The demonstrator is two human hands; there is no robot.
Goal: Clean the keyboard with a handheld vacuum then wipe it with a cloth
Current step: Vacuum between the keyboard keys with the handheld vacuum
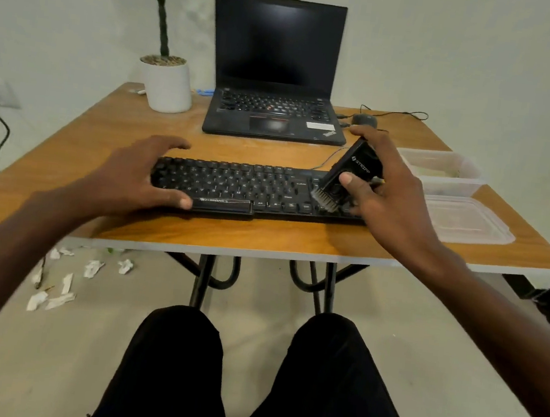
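A black keyboard lies across the wooden table, near its front edge. My left hand grips the keyboard's left end, thumb on the front edge and fingers over the back. My right hand holds a black handheld vacuum tilted down to the left. Its brush tip rests on the keys at the keyboard's right end. The keyboard's far right part is hidden behind the vacuum and my right hand. No cloth is in view.
An open black laptop stands behind the keyboard, with a mouse and cable to its right. A potted plant is back left. A clear plastic container and its lid lie at the right. Paper scraps litter the floor.
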